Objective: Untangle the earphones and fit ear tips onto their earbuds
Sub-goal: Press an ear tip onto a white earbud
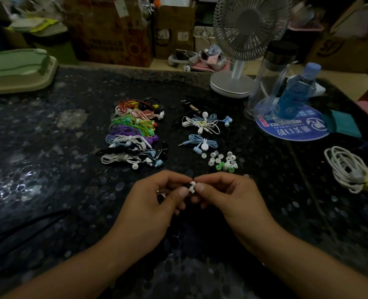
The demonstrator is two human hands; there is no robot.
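Surface: dark speckled stone table [49, 147], dimly lit, with brown cardboard boxes [111, 33] stacked behind its far edge.
Left hand: left hand [157, 199] near the middle of the near edge, thumb and fingers curled, pinching a small black earbud [187, 186].
Right hand: right hand [226, 195] just beside the left, thumb and forefinger pinching a small white silicone ear tip [192, 186] that touches the earbud.
Ear tips: loose cluster of white, clear and green silicone ear tips [221, 161] on the table just beyond the right hand.
Coloured bundles: row of coiled earphones in red, pink, green, purple, white and black [133, 134] at the middle of the table, left of the ear tips.
Other bundles: 1 white and pale blue tangle [204, 123], with 1 tied pale blue earphone bundle [200, 143] nearer the hands.
Far right: white desk fan [241, 46], clear plastic jar [271, 80] and blue bottle [295, 91] on a round blue printed mat [297, 130].
Right edge: coiled white cable [347, 168].
Far left corner: pale green plastic tray [17, 67].
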